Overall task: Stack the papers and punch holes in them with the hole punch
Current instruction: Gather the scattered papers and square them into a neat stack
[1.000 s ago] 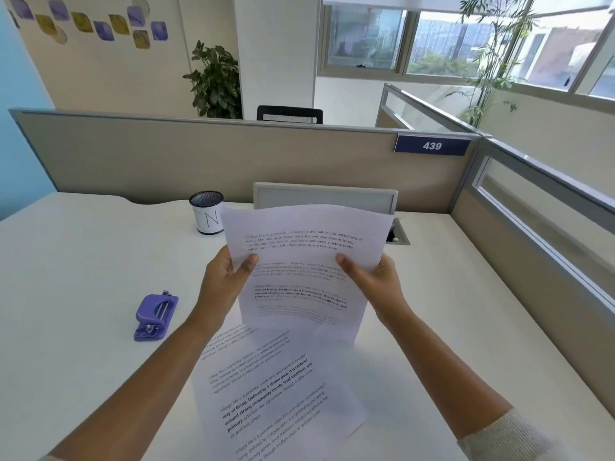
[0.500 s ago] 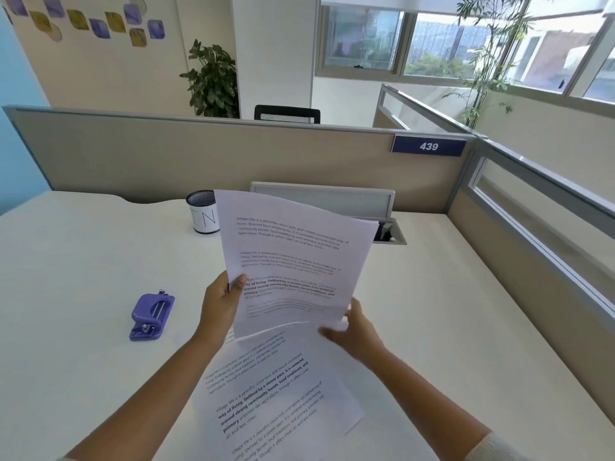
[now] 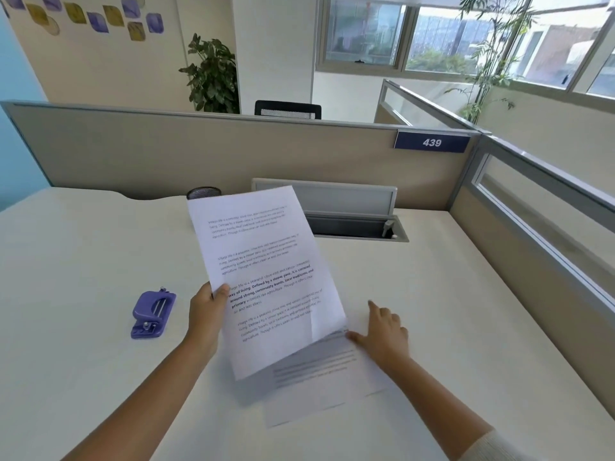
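Your left hand (image 3: 208, 314) pinches 1 printed sheet (image 3: 266, 277) above the white bench (image 3: 83, 261) — your right hand (image 3: 382, 331), fingers spread, touches the sheet lying below (image 3: 326, 384). The purple hole punch (image 3: 153, 314) sits left — beige partitions (image 3: 166, 154) and windows (image 3: 432, 38) behind.

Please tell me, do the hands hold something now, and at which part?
The left hand pinches the printed sheet at its left edge, thumb on top. The right hand holds nothing; its fingers touch the lower paper on the desk.

The person is wearing a pale cream knitted sleeve (image 3: 489, 447) pushed up the right arm, leaving both forearms and each hand bare.
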The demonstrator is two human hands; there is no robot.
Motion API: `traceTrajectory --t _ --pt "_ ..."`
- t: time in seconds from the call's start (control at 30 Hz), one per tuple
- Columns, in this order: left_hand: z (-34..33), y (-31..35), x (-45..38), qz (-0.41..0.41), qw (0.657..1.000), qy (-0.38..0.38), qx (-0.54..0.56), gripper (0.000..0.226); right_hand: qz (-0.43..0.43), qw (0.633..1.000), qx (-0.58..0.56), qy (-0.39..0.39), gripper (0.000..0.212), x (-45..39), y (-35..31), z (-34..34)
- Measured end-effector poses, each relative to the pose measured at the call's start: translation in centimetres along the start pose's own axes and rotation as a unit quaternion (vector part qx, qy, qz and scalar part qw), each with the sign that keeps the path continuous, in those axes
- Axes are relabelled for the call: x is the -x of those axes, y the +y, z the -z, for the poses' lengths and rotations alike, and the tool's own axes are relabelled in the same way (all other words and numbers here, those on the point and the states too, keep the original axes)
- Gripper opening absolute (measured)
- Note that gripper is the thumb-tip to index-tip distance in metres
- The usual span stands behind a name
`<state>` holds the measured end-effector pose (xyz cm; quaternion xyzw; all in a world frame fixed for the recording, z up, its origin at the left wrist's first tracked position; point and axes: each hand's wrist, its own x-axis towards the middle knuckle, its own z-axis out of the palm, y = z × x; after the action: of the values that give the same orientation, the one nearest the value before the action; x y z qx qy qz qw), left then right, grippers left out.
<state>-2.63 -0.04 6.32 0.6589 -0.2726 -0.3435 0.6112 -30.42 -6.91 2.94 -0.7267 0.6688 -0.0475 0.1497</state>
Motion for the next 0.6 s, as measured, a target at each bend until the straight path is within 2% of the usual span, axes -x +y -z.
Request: traceTrajectory --t 0.27,0.47,0.6 --pt "0.8 -3.1 -0.3 0.079 0.994 0.013 -0.075 0.024 -0.061 0.997 -0.005 -0.046 0.087 -0.7 1.0 1.5" --pt "2.1 -5.3 -0.4 0.127 0.988 -0.004 -0.084 0.025 -0.05 0.998 -0.005 -0.023 0.067 -0.5 0.3 1.1" --pt "2.5 -5.8 -0.2 0.124 0.988 -0.01 -0.087 0.022 -0.053 0.998 -0.024 -0.02 0.062 -0.6 0.3 0.9"
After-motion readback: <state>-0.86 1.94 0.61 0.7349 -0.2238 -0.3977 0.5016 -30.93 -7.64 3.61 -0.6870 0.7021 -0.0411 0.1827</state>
